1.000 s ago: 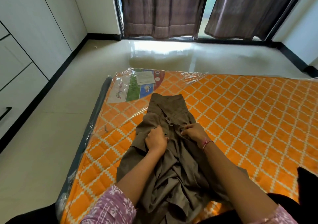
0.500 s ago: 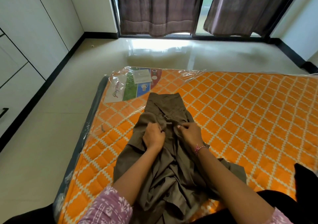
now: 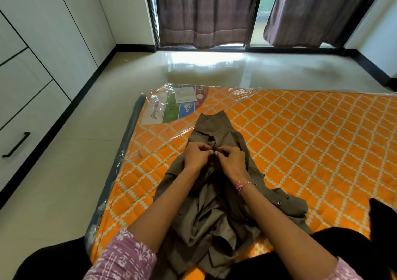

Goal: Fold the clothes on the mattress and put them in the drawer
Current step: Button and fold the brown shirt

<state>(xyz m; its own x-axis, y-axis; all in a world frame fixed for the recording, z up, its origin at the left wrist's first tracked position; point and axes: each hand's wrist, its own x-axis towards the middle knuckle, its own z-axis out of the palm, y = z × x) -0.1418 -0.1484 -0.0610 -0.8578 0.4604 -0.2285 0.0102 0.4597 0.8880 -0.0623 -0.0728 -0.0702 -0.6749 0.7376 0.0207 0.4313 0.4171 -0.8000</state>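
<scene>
A crumpled olive-brown button shirt (image 3: pixel 217 215) lies on the orange patterned mattress (image 3: pixel 311 142), its collar pointing away from me. My left hand (image 3: pixel 196 156) and my right hand (image 3: pixel 231 161) meet at the shirt's front placket just below the collar. Each pinches an edge of the fabric around a dark button. The lower shirt is bunched near my lap. A white drawer unit with a black handle (image 3: pixel 16 145) stands at the left wall.
A black garment (image 3: pixel 381 217) lies at the mattress's right front edge. The mattress is wrapped in clear plastic with a printed label (image 3: pixel 171 105) at its far left corner. Shiny tiled floor (image 3: pixel 71 172) separates mattress and cabinets. Curtains (image 3: pixel 206 11) hang ahead.
Both hands have moved up the shirt front toward the collar and drawn together, now pinching the placket at one button. The camera tilted slightly.
</scene>
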